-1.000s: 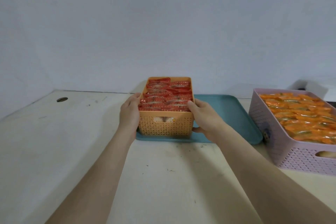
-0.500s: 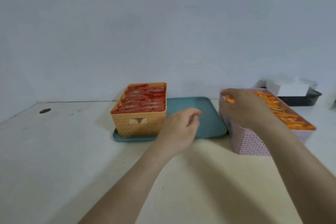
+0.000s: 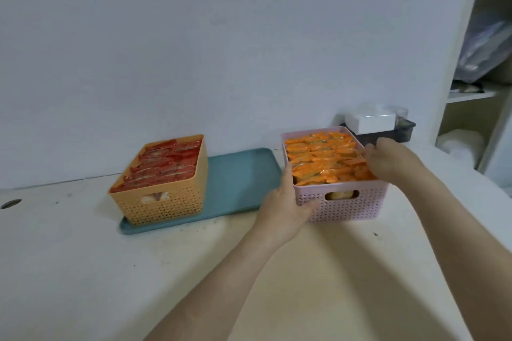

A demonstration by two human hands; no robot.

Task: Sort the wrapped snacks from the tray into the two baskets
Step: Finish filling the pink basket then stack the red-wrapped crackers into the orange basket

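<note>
An orange basket full of red wrapped snacks stands on the left end of a teal tray. To the tray's right, on the table, stands a pink basket packed with orange wrapped snacks. My left hand grips the pink basket's near left corner, thumb across the front wall. My right hand lies over its right rim, fingers resting on the orange snacks. The rest of the tray is bare.
A dark box with a white block on it sits behind the pink basket against the wall. A white shelf unit stands at the far right. A cable hole marks the table's left side.
Both hands left the orange basket and moved right to the pink one. The left hand now holds its near left corner; the view swung right.
</note>
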